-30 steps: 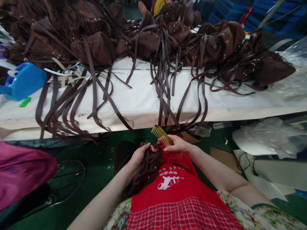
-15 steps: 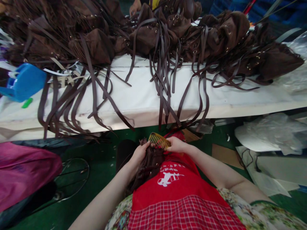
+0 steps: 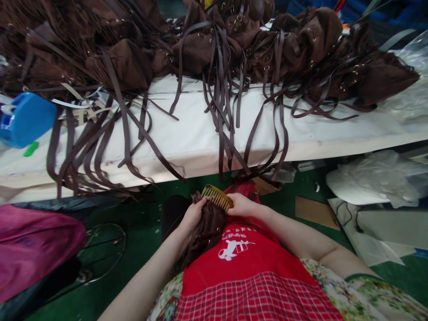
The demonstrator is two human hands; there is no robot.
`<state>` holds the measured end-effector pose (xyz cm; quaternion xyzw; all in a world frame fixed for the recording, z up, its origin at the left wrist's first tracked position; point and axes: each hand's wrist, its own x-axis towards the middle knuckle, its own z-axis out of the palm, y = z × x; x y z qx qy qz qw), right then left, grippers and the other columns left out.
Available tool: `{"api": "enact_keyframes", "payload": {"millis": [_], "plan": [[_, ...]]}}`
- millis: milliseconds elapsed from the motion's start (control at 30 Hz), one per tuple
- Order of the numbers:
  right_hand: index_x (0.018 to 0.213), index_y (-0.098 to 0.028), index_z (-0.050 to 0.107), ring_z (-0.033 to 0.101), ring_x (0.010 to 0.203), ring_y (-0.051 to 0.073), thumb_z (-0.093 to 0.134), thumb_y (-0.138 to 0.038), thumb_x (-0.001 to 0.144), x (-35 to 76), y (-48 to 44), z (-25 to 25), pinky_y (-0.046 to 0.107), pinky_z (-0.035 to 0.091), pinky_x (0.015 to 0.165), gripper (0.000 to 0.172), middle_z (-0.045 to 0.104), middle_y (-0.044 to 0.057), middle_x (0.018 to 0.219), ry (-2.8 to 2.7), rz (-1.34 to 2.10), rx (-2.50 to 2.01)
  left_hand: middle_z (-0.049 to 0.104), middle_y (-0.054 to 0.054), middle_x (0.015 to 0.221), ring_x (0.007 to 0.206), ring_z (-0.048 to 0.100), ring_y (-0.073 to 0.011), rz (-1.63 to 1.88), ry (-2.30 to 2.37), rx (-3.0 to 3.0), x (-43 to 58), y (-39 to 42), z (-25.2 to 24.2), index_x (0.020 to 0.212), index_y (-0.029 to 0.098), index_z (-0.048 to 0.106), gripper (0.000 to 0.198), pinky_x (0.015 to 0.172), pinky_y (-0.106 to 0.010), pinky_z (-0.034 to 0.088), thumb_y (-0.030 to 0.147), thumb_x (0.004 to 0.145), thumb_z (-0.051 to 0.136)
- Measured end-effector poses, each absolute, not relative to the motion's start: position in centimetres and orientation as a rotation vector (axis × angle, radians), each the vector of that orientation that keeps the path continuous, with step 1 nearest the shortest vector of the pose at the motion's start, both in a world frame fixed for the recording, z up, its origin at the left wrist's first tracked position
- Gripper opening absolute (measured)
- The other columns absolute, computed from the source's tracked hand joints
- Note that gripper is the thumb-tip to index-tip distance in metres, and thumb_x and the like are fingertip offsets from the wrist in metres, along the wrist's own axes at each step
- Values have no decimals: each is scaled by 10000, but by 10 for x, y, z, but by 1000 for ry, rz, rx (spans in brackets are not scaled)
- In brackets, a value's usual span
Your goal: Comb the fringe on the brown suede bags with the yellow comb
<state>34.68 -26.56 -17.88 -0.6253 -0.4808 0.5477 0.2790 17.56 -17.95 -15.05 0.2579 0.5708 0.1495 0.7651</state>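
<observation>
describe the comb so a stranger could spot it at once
Start at the red apron, bottom centre. Just above its white print, the right hand holds the comb, over the dark brown bundle in the left hand. Its yellowish colour and row of teeth set it apart from that bundle.

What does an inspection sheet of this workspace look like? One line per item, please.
Surface: white-covered table, dark straps hanging over its front edge.
Job's things: brown fringed bag in the lap; yellowish comb at its upper end, tooth contact unclear.
Clutter: heaped brown bags, pale strips, blue tape dispenser, small green item.
Hands: left hand grips the fringed bag; right hand grips the comb.
Cables: dark cord at lower right; cannot tell whether electrical.
Surroundings: green floor, cardboard, clear plastic, pink cloth at left.
</observation>
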Motion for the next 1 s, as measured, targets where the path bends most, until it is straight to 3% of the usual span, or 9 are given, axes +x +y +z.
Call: {"api": "enact_keyframes", "payload": {"millis": [100, 200, 333, 433, 667, 833, 900, 1000], "plan": [[794, -137, 653, 627, 698, 174, 557, -108, 602, 365, -269, -179, 226, 454, 615, 217, 682, 14, 727, -1421, 1237, -1904, 724, -90, 779, 716, 683, -216, 342, 1214, 572, 173, -180, -155, 891, 98, 687, 235, 736, -315, 539, 279, 743, 668], [862, -134, 649, 627, 767, 190, 535, -129, 616, 374, -263, -173, 249, 471, 684, 271, 691, 31, 813, -1336, 1100, -1860, 722, -56, 795, 715, 676, -171, 402, 1174, 589, 173, -180, -156, 854, 112, 688, 196, 776, -274, 519, 271, 744, 656], [1001, -122, 607, 625, 861, 190, 581, -216, 656, 361, -250, -167, 274, 489, 767, 359, 683, 45, 935, -1166, 1504, -1369, 729, -69, 795, 734, 684, -187, 353, 1134, 605, 178, -181, -154, 898, 120, 692, 190, 777, -290, 527, 245, 798, 590], [1038, -119, 575, 619, 836, 180, 664, -247, 617, 353, -243, -166, 273, 492, 746, 450, 669, 39, 942, -1169, 1680, -1221, 728, -79, 766, 739, 689, -207, 357, 1185, 597, 179, -180, -154, 900, 114, 697, 184, 772, -305, 539, 233, 793, 605], [917, -120, 588, 582, 695, 137, 668, -247, 674, 366, -251, -166, 214, 457, 612, 285, 634, -5, 793, -1505, 1657, -1362, 716, -106, 754, 717, 689, -231, 375, 1205, 384, 170, -181, -167, 869, 91, 686, 217, 711, -329, 558, 276, 812, 588], [1054, -151, 550, 599, 829, 185, 766, -329, 599, 354, -268, -170, 266, 469, 730, 534, 643, 40, 960, -1650, 1426, -1449, 699, -95, 721, 666, 676, -219, 347, 1185, 291, 167, -179, -166, 894, 95, 679, 262, 644, -314, 550, 297, 846, 519], [1030, -153, 545, 588, 813, 181, 750, -291, 602, 343, -273, -173, 266, 458, 720, 494, 632, 52, 949, -1715, 1250, -1546, 696, -85, 721, 644, 668, -203, 355, 1176, 317, 167, -176, -164, 908, 101, 680, 269, 628, -297, 541, 278, 859, 484], [895, -157, 563, 561, 757, 159, 681, -211, 629, 329, -276, -178, 240, 429, 667, 297, 617, 37, 866, -1739, 1057, -1644, 691, -82, 718, 626, 661, -194, 360, 1177, 351, 167, -173, -164, 880, 96, 679, 290, 620, -290, 532, 270, 871, 448]]}}
